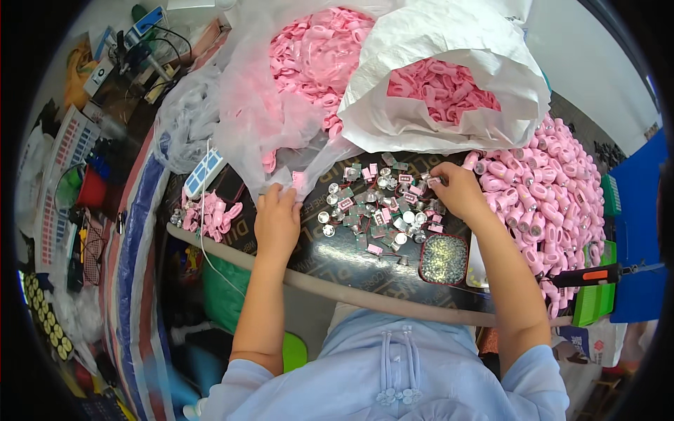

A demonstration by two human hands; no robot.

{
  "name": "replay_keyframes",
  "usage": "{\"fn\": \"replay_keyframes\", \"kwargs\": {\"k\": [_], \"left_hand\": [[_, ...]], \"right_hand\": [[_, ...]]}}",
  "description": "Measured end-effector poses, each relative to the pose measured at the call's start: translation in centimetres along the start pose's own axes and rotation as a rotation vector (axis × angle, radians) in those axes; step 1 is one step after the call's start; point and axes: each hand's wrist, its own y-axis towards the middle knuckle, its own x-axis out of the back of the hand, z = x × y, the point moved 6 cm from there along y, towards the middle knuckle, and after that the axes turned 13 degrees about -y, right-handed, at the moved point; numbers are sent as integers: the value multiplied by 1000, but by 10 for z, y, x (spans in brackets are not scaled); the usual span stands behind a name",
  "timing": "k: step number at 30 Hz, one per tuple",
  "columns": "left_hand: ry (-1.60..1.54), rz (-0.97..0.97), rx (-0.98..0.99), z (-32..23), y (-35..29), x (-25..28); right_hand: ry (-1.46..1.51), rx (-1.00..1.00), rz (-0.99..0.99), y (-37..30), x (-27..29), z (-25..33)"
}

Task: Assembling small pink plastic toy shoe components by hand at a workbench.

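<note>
My left hand [278, 219] rests at the near edge of a clear plastic bag [242, 116], its fingers curled down. A pink plastic casing [299, 181] lies just beyond its fingertips; what the fingers hold, if anything, is hidden. At the right side of a pile of small electronic parts [379, 214], my right hand [460, 191] pinches a small electronic part [434, 181], mostly covered by the fingers. The pile mixes green circuit boards, pink-and-white pieces and clear round lenses.
A white woven sack [449, 31] of pink casings stands behind. Many pink assembled units [544, 200] are heaped on the right, by a black-and-orange power screwdriver [586, 276]. A tray of small metal screws [444, 258] sits near the table edge. Pink pieces [210, 217] lie left.
</note>
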Motion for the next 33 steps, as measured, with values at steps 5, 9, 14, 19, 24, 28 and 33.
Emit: {"fn": "replay_keyframes", "kwargs": {"k": [5,9,14,19,24,28,33], "left_hand": [[-245,-39,-258,0,12,-9],[-411,-81,-425,-36,25,16],[-644,263,-51,-13,34,9],[-271,-297,-111,-16,96,66],[-351,-605,-273,5,81,112],[-671,-608,399,95,34,80],[-899,-231,521,59,39,49]], "right_hand": [[194,37,-124,-16,16,21],[590,1,-169,-32,26,18],[1003,-62,94,-66,7,36],[539,185,130,-89,-12,85],[74,435,15,-97,-9,104],[69,433,-53,-95,-8,101],[-142,443,176,-88,2,119]]}}
